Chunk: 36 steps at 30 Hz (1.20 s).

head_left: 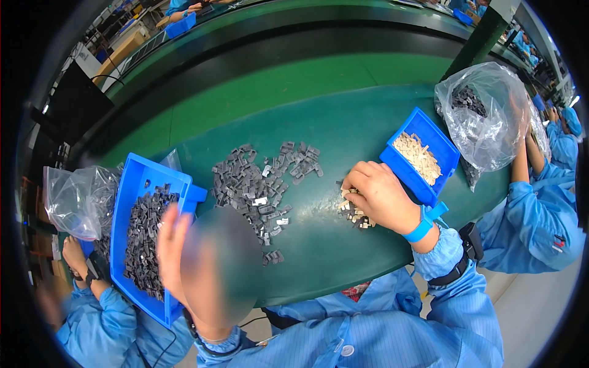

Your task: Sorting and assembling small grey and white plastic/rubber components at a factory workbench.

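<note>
At the left, a blue plastic bin (153,173) is heaped with small dark-grey notched parts (147,239), its right side overlapped by the partly blurred left hand (174,257), whose grip cannot be told. More angular dark-grey pieces (239,184), a few whitish-faced, are strewn mid-table. Farther right, a small mixed beige-and-dark cluster (354,216) is touched by the bent fingers of the right hand (383,195), any pinch being hidden, beside a blue tray (446,152) filled with flat beige pieces (417,158).

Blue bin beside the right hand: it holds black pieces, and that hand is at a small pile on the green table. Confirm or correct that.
Not quite: the head view shows the blue bin beside the right hand holding beige pieces, not black. The hand is indeed at a small pile on the green table.
</note>
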Tool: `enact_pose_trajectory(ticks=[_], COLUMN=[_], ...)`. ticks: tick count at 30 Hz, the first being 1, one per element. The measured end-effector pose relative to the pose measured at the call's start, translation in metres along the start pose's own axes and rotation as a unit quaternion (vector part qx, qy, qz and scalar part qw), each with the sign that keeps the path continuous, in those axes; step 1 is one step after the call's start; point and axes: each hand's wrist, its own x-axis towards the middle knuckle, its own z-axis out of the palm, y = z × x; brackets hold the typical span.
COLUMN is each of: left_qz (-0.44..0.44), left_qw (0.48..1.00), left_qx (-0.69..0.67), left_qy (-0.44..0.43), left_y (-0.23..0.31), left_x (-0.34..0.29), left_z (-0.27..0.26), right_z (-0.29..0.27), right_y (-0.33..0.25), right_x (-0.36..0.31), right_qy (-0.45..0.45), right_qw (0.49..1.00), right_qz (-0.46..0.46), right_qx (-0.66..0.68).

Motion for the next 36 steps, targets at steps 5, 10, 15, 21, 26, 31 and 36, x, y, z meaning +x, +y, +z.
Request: enact_pose_trajectory(ticks=[5, 10, 15, 21, 26, 31, 36], left_qz=[-0.051, -0.238, -0.330, -0.329, -0.342, -0.348, -0.333], left_qw=[0.943, 0.807, 0.725, 0.737, 0.743, 0.747, 0.767], left_qx=[-0.265, -0.469, -0.545, -0.527, -0.521, -0.505, -0.474], left_qy=[-0.194, -0.268, -0.263, -0.267, -0.245, -0.256, -0.278], left_y=[0.037, 0.052, 0.056, 0.059, 0.059, 0.057, 0.055], left_x=[-0.024, -0.038, -0.037, -0.036, -0.032, -0.033, -0.040], left_z=[0.041, 0.071, 0.093, 0.097, 0.101, 0.108, 0.111], right_z=[-0.001, -0.007, -0.003, 0.004, 0.002, -0.001, -0.010], right_y=[0.000, -0.008, -0.022, -0.044, -0.043, -0.029, -0.021], right_x=[0.002, -0.004, -0.016, -0.025, -0.021, -0.026, -0.027], right_qy=[0.013, 0.055, 0.123, 0.123, 0.118, 0.121, 0.139], right_qw=[0.999, 0.967, 0.846, 0.762, 0.782, 0.800, 0.898], right_qz=[0.003, 0.085, 0.170, 0.161, 0.160, 0.187, 0.164], right_qx=[0.053, 0.235, 0.490, 0.616, 0.591, 0.558, 0.385])
